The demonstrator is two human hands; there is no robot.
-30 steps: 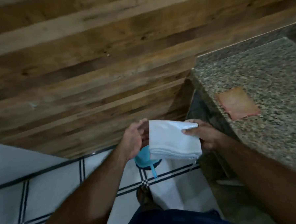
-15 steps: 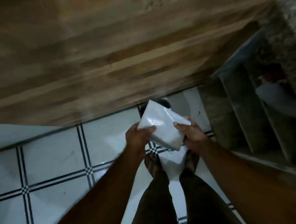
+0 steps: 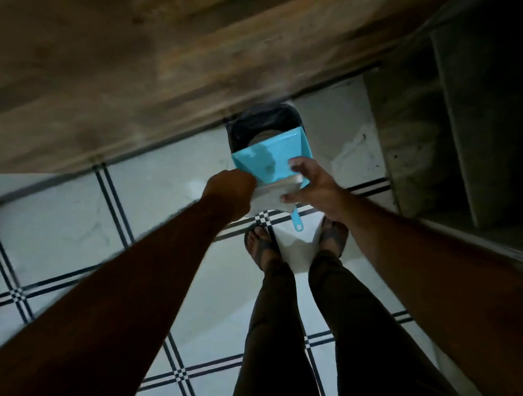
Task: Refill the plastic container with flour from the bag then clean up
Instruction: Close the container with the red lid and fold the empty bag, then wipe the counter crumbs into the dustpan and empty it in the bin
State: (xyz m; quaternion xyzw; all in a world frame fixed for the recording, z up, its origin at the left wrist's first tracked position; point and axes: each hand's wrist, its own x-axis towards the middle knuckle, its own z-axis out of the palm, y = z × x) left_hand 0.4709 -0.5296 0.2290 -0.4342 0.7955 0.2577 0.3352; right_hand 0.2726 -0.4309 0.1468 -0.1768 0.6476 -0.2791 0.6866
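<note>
Head view: both hands hold the folded white bag (image 3: 269, 194) above the blue dustpan (image 3: 270, 161), over the black bin (image 3: 265, 122), probably to discard it. Left hand (image 3: 232, 188) is clenched on it; right hand (image 3: 311, 186) pinches it, fingers spread.

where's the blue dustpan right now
In the head view the blue dustpan sits centre frame, tilted over the dark bin by the wooden wall, just beyond both hands, left hand and right hand, which hold the folded white bag.

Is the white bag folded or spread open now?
Folded: the white bag shows as a flat stacked wad held between the left hand and right hand, over the blue dustpan.
</note>
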